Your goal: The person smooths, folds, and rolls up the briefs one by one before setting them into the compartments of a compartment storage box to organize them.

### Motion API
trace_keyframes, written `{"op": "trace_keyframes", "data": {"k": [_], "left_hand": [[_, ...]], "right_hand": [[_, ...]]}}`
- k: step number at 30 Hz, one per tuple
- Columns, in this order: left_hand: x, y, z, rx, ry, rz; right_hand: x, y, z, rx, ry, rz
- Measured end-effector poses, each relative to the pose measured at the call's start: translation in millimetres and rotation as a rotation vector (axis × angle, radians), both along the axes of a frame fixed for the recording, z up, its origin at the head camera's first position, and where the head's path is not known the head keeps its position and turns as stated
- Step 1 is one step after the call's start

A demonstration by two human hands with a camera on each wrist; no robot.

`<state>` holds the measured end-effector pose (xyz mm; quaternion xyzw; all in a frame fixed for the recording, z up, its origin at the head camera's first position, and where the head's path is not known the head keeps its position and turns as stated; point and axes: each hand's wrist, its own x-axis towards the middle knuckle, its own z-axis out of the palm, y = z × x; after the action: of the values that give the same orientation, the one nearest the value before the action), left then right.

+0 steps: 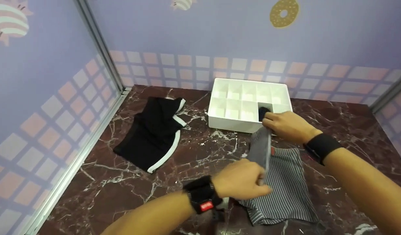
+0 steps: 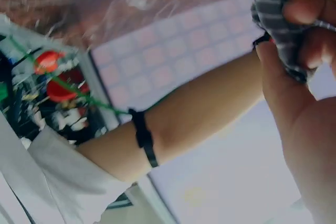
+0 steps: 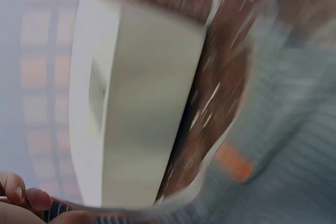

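Grey-and-white striped underpants (image 1: 282,186) lie partly on the table, with their upper edge lifted between both hands. My left hand (image 1: 238,179) pinches the near end of that edge, and the left wrist view shows striped fabric (image 2: 273,14) between thumb and fingers. At the far end, my right hand (image 1: 285,125) pinches the edge close to the front of a white divided box (image 1: 234,124). An orange-red tag (image 3: 234,162) shows on the fabric. Behind the right fingertips, a dark cloth item (image 1: 262,112) sits in a front-row compartment, partly hidden.
Black shorts with white trim (image 1: 148,133) lie spread to the left on the dark red marble-patterned table (image 1: 122,192). Patterned walls (image 1: 187,42) close off the back and sides. The box stands near the back wall.
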<state>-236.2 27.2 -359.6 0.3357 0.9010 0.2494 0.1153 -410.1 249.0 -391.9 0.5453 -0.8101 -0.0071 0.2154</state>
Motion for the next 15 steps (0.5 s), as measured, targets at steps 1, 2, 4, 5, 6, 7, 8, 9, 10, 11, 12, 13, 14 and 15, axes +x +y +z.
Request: {"op": "trace_keyframes", "data": {"k": [1, 2, 4, 5, 6, 7, 8, 9, 10, 11, 12, 13, 14, 15], "left_hand": [[1.6, 11, -0.1, -0.002, 0.008, -0.007], [2.8, 22, -1.2, -0.011, 0.028, -0.011], [4.9, 44, -6.6, -0.040, 0.065, -0.013], [5.7, 55, -10.6, -0.059, 0.080, -0.012], [6.6, 66, -15.0, -0.083, 0.093, -0.008], [7.7, 76, -19.9, -0.111, 0.108, 0.003], [8.7, 86, -25.4, -0.141, 0.123, 0.010], [9.7, 96, -31.3, -0.172, 0.138, 0.018], [10.6, 105, -37.6, -0.203, 0.154, 0.028], [11.8, 113, -44.0, -0.232, 0.164, 0.037], [13.2, 121, -51.0, -0.258, 0.175, 0.045], [15.0, 128, -58.4, -0.276, 0.183, 0.046], [16.8, 135, -65.9, -0.287, 0.186, 0.038], [18.7, 141, -73.1, -0.297, 0.192, 0.028]], "right_hand": [[1.2, 7, -3.7, -0.002, 0.002, -0.004], [2.2, 14, -8.0, -0.009, 0.007, -0.008], [4.0, 27, -18.1, -0.017, 0.026, -0.019], [4.8, 33, -23.8, -0.025, 0.035, -0.023], [5.6, 38, -30.0, -0.030, 0.040, -0.027], [6.5, 43, -36.2, -0.035, 0.043, -0.030], [7.6, 47, -42.8, -0.038, 0.039, -0.032], [8.9, 52, -49.7, -0.038, 0.034, -0.033], [10.8, 56, -56.3, -0.035, 0.026, -0.037], [12.8, 60, -62.8, -0.034, 0.010, -0.038], [15.3, 64, -68.9, -0.032, -0.004, -0.044], [18.4, 69, -74.4, -0.029, -0.022, -0.055], [22.1, 73, -79.3, -0.027, -0.038, -0.070], [25.8, 78, -83.7, -0.027, -0.049, -0.091]]}}
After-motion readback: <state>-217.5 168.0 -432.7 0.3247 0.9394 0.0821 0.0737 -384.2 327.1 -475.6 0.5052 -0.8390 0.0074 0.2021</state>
